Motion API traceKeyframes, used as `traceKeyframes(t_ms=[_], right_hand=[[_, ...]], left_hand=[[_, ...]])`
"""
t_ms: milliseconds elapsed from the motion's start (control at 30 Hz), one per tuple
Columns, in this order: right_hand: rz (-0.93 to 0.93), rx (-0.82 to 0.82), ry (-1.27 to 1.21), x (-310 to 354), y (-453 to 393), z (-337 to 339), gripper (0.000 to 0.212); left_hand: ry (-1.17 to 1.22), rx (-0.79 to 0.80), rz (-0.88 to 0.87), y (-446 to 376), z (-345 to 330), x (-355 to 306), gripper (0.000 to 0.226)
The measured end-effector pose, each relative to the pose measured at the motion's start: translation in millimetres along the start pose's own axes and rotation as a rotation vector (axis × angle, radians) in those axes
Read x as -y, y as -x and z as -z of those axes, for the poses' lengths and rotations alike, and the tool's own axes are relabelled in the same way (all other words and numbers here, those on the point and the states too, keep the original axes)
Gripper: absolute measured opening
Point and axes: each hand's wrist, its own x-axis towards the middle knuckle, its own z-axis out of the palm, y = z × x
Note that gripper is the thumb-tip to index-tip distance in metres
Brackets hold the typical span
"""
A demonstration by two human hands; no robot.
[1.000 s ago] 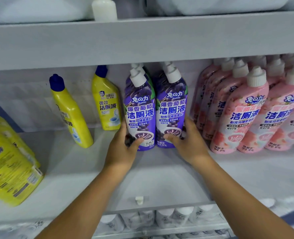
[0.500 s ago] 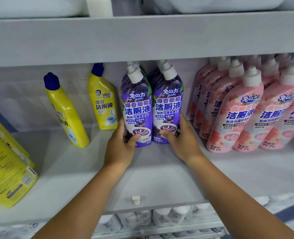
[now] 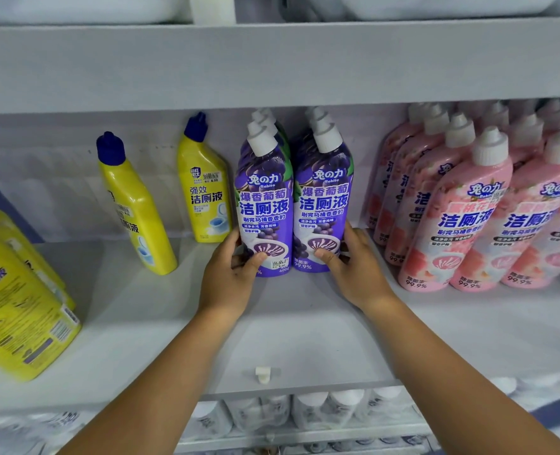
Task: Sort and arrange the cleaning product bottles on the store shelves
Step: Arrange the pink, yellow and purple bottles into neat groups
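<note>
Purple bottles [image 3: 293, 205], left hand [image 3: 231, 280], right hand [image 3: 357, 274] gripping bases

Over the last second the two front purple bottles have slid back along the shelf [image 3: 304, 323], away from its front edge. The left purple bottle [image 3: 265, 205] and the right purple bottle [image 3: 323, 201] now stand closer to the purple bottles lined up behind them. The left hand [image 3: 231, 277] and the right hand [image 3: 354, 267] have travelled back with them, each keeping its grip low on its own bottle, thumb across the front label.
</note>
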Motion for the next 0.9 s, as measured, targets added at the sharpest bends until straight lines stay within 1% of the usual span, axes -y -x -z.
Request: traceKeyframes(t_ms=[167,300,400,567,733,900], right_hand=[[0.003,-0.006,-0.049,0.2,-0.2,1.5,0.053],[0.005,-0.014,-0.066,0.6,1.5,3.2,0.048],[0.007,-0.019,-0.052,0.7,2.9,1.5,0.047],[-0.014,-0.029,-0.045,3.0,3.7,-0.4,0.047],[-0.046,-0.021,-0.02,5.3,3.6,-0.5,0.049],[-0.043,-0.03,-0.004,6.8,5.1,-0.8,0.049]], left_hand=[[0.012,0.016,0.008,0.4,2.4,0.8,0.054],[0.016,0.021,0.011,0.6,2.3,1.7,0.051],[0.022,0.019,0.011,0.4,1.6,2.8,0.049],[-0.024,0.022,0.003,-0.8,-0.5,3.0,0.055],[-0.055,0.014,0.007,-1.6,-0.8,6.4,0.048],[-0.051,0.027,0.019,-0.1,-0.4,4.5,0.052]])
